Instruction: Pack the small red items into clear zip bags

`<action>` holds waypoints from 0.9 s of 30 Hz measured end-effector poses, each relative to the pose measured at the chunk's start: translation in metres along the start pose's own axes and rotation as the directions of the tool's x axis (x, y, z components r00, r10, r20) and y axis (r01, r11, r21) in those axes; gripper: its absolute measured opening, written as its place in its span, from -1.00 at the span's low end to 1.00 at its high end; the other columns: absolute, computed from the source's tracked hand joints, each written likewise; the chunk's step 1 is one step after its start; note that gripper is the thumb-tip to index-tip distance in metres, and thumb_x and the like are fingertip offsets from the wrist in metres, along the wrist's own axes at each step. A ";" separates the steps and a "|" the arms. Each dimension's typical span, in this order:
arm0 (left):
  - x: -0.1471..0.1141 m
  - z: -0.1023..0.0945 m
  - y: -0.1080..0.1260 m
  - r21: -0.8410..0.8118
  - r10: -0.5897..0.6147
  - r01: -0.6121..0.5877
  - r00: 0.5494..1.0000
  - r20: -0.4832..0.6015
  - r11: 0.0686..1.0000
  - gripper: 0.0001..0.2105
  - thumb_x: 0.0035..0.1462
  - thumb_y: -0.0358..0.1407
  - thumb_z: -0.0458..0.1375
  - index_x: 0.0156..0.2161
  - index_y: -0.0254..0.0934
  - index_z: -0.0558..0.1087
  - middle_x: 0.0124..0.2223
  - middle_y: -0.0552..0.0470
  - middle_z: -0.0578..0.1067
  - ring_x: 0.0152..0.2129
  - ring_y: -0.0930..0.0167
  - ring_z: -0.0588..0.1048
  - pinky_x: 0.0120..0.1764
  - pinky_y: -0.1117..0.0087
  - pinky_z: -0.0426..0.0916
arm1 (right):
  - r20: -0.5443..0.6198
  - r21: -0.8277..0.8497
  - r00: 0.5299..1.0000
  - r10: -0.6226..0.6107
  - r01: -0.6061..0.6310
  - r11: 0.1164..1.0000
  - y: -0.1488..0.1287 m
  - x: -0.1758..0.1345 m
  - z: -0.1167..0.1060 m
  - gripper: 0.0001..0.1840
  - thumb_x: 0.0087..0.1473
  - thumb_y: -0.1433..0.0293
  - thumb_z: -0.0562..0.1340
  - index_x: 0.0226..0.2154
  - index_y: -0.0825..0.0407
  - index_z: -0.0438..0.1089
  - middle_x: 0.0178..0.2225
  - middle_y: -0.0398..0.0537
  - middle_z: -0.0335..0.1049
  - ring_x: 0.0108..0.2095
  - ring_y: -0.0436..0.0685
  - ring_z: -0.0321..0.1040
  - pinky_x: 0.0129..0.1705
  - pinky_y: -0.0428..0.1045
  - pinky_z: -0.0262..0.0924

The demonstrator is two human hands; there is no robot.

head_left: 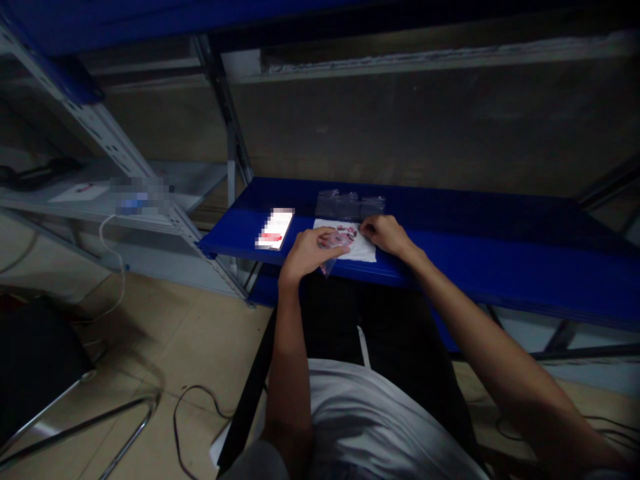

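Note:
My left hand (314, 251) is closed on a clear plastic bag (327, 267) with small pink pieces inside, held over the front edge of the blue shelf. Beneath the hands lies a white cloth or paper sheet (367, 252). Several small pink and dark pieces (350, 230) rest on it, too small to name. My right hand (384, 233) is at the sheet's right side, fingertips pinched together beside these pieces; whatever they hold is hidden. Behind the sheet, several clear zip bags (339, 204) lie flat in a row.
A phone with a lit screen (277, 230) lies left on the blue shelf (475, 260). A metal upright (135, 160) separates it from a grey shelf (195, 177) with a white cable (120, 253). A chair (40, 360) stands lower left; a black cable (176, 420) runs over the floor.

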State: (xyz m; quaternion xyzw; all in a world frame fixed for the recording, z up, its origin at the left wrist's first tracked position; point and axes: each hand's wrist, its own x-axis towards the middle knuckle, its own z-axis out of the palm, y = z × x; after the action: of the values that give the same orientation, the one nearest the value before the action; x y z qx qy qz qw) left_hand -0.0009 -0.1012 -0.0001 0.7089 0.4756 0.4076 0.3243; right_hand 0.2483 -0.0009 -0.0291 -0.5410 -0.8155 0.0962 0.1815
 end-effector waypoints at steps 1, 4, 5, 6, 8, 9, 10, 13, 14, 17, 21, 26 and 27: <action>0.000 0.000 0.000 0.002 -0.004 0.004 1.000 -0.002 1.000 -0.51 0.03 -0.03 0.44 0.01 -0.26 0.63 -0.03 -0.14 0.67 -0.21 0.29 0.62 -0.14 0.32 0.51 | -0.002 0.016 1.000 -0.011 0.011 1.000 -0.001 0.000 -0.003 -0.75 0.20 0.53 0.20 -0.22 0.06 0.61 -0.13 0.09 0.64 -0.11 0.19 0.53 -0.08 -0.05 0.25; 0.000 0.002 0.003 -0.003 -0.009 0.009 1.000 -0.003 1.000 -0.52 0.03 -0.04 0.45 0.00 -0.26 0.63 -0.06 -0.12 0.68 -0.23 0.30 0.62 -0.15 0.33 0.50 | -0.040 0.138 0.998 -0.050 0.055 0.989 -0.009 -0.005 -0.015 -0.78 0.18 0.51 0.21 -0.25 0.05 0.59 -0.20 0.06 0.64 -0.16 0.19 0.52 -0.08 -0.03 0.27; 0.001 0.003 0.004 -0.010 -0.007 0.007 1.000 0.000 1.000 -0.53 0.03 -0.05 0.45 0.01 -0.26 0.63 -0.07 -0.12 0.68 -0.24 0.31 0.62 -0.15 0.33 0.51 | -0.060 0.201 0.996 -0.063 0.074 0.977 -0.015 -0.009 -0.021 -0.80 0.19 0.47 0.22 -0.26 0.05 0.59 -0.21 0.05 0.64 -0.18 0.19 0.52 -0.09 -0.01 0.27; 0.001 0.004 0.005 -0.019 -0.004 0.005 1.000 0.006 1.000 -0.53 0.04 -0.06 0.44 0.01 -0.26 0.63 -0.08 -0.11 0.68 -0.24 0.31 0.62 -0.16 0.34 0.51 | -0.076 0.269 0.994 -0.078 0.096 0.958 -0.022 -0.013 -0.026 -0.81 0.20 0.42 0.23 -0.26 0.05 0.58 -0.22 0.05 0.64 -0.19 0.20 0.51 -0.10 0.00 0.28; 0.001 0.006 0.008 -0.039 0.005 -0.004 1.000 0.021 0.999 -0.56 0.06 -0.10 0.44 0.01 -0.27 0.62 -0.10 -0.09 0.68 -0.25 0.32 0.62 -0.16 0.35 0.51 | -0.094 0.397 0.988 -0.124 0.151 0.905 -0.039 -0.024 -0.036 -0.79 0.21 0.29 0.25 -0.26 0.04 0.58 -0.24 0.04 0.63 -0.20 0.21 0.50 -0.12 0.02 0.29; 0.001 0.007 0.010 -0.049 0.012 -0.011 1.000 0.027 0.999 -0.57 0.06 -0.12 0.44 0.01 -0.27 0.62 -0.12 -0.08 0.69 -0.25 0.33 0.62 -0.16 0.36 0.51 | -0.091 0.440 0.984 -0.154 0.178 0.880 -0.048 -0.030 -0.040 -0.76 0.21 0.24 0.26 -0.26 0.04 0.58 -0.24 0.03 0.62 -0.21 0.21 0.50 -0.14 0.02 0.28; 0.001 0.007 0.011 -0.059 0.020 -0.018 0.999 0.033 0.998 -0.58 0.06 -0.14 0.44 0.00 -0.27 0.62 -0.13 -0.07 0.69 -0.25 0.34 0.62 -0.17 0.37 0.51 | -0.089 0.461 0.980 -0.180 0.201 0.864 -0.057 -0.035 -0.044 -0.74 0.21 0.21 0.26 -0.26 0.03 0.59 -0.24 0.03 0.62 -0.22 0.21 0.49 -0.15 0.02 0.27; 0.001 0.008 0.013 -0.082 0.033 -0.029 0.998 0.046 0.996 -0.60 0.05 -0.18 0.44 0.00 -0.29 0.62 -0.17 -0.05 0.68 -0.29 0.37 0.62 -0.24 0.42 0.50 | -0.089 0.451 0.967 -0.239 0.253 0.856 -0.076 -0.045 -0.049 -0.71 0.22 0.17 0.26 -0.29 -0.01 0.62 -0.27 0.01 0.60 -0.25 0.18 0.47 -0.17 0.01 0.24; 0.001 0.008 0.013 -0.093 0.026 -0.021 0.998 0.049 0.995 -0.59 0.06 -0.17 0.44 0.00 -0.30 0.62 -0.19 -0.05 0.68 -0.32 0.37 0.62 -0.29 0.44 0.49 | -0.082 0.441 0.965 -0.247 0.258 0.860 -0.080 -0.047 -0.050 -0.68 0.23 0.14 0.26 -0.32 -0.02 0.63 -0.29 0.01 0.58 -0.27 0.17 0.46 -0.18 0.01 0.23; 0.001 0.008 0.011 -0.126 -0.010 0.016 0.999 0.048 0.992 -0.54 0.04 -0.16 0.44 0.03 -0.32 0.61 -0.21 -0.07 0.68 -0.41 0.39 0.61 -0.40 0.46 0.45 | -0.007 0.439 0.967 -0.255 0.232 0.868 -0.082 -0.047 -0.050 -0.51 0.24 -0.01 0.22 -0.45 -0.02 0.61 -0.41 -0.03 0.52 -0.33 0.15 0.42 -0.23 -0.02 0.22; 0.002 0.008 0.007 -0.142 -0.017 0.023 0.999 0.042 0.990 -0.55 0.02 -0.23 0.43 0.04 -0.32 0.60 -0.20 -0.09 0.68 -0.41 0.37 0.61 -0.40 0.44 0.46 | 0.065 0.564 0.962 -0.267 0.185 0.804 -0.084 -0.053 -0.047 -0.43 0.24 -0.10 0.18 -0.41 0.01 0.60 -0.37 -0.08 0.57 -0.28 0.16 0.44 -0.20 -0.03 0.25; 0.002 0.007 0.006 -0.112 0.041 -0.037 0.999 0.036 0.993 -0.58 0.03 -0.25 0.44 0.02 -0.28 0.61 -0.10 -0.08 0.68 -0.17 0.31 0.62 -0.11 0.36 0.49 | -0.020 0.604 0.986 -0.165 0.143 0.784 -0.095 -0.070 -0.036 -0.59 0.20 0.02 0.27 -0.37 0.01 0.57 -0.35 -0.08 0.58 -0.29 0.16 0.44 -0.19 -0.01 0.27; 0.002 0.006 0.006 -0.108 0.042 -0.038 0.998 0.036 0.993 -0.56 0.02 -0.23 0.45 0.03 -0.27 0.60 -0.09 -0.07 0.67 -0.15 0.31 0.62 -0.09 0.36 0.48 | -0.045 0.603 0.989 -0.139 0.138 0.786 -0.096 -0.072 -0.034 -0.61 0.21 0.04 0.27 -0.38 0.01 0.56 -0.36 -0.08 0.58 -0.30 0.16 0.44 -0.20 -0.01 0.26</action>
State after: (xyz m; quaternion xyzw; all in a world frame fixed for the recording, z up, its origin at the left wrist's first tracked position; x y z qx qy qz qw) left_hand 0.0074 -0.1021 0.0024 0.7075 0.4324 0.4252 0.3629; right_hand 0.2059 -0.1060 0.0221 -0.3935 -0.7798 0.3383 0.3502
